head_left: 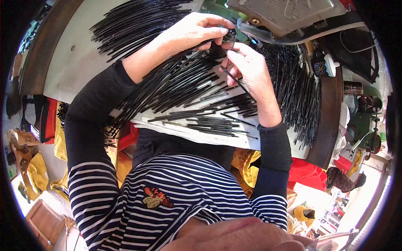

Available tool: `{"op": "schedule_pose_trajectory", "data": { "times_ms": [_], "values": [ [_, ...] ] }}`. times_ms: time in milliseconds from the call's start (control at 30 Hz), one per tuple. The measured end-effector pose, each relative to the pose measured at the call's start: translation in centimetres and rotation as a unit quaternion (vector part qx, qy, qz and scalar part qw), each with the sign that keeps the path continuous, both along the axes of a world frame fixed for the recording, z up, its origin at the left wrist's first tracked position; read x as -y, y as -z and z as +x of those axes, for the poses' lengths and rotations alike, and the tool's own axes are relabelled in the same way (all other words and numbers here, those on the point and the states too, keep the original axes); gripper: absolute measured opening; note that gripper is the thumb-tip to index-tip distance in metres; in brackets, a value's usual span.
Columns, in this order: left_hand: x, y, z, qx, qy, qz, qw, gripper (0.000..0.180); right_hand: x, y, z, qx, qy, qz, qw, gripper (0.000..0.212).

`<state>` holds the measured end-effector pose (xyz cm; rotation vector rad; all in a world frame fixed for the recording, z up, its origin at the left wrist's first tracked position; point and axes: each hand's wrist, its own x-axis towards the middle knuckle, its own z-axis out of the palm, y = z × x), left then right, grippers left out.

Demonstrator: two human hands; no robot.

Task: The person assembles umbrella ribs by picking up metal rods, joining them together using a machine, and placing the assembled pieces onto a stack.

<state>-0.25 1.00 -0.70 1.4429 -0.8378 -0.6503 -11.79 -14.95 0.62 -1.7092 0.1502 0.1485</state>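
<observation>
My left hand (205, 31) reaches to the machine at the far side of the table. Its thumb and forefinger are closed together beside a small dark part, and what they pinch is too small to make out. Close by, my right hand (249, 69) is closed, with a thin black strip (238, 81) slanting from its fingers back toward the wrist. Beneath and around both hands lie many similar thin black strips (167, 90), fanned out in loose layers. A separate dense bundle (130, 27) of strips lies at the far left.
The machine (289, 14) has a metal plate and a pale tube along its near edge. More black strips (289, 88) cover the right side of the white tabletop (69, 67). A patterned cup (321, 66) stands beyond them. Yellow and red cloth (305, 173) hangs below the table.
</observation>
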Motion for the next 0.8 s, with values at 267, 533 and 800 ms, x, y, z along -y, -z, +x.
{"op": "schedule_pose_trajectory", "data": {
  "times_ms": [267, 533, 800],
  "values": [
    [-0.2, -0.9, -0.5, -0.041, -0.049, 0.077, 0.995, 0.032, 0.3, 0.1, -0.1, -0.009, -0.004, 0.048, 0.999, 0.028],
    [-0.4, -1.4, -0.6, -0.013, -0.027, 0.089, 0.996, 0.035, -0.5, -0.3, -0.2, -0.038, -0.009, 0.085, 0.996, 0.030],
    [-0.5, -1.4, -0.8, 0.070, 0.018, 0.116, 0.991, 0.034, -0.7, -1.1, -0.7, -0.079, -0.099, -0.009, 0.992, 0.025]
  ]
}}
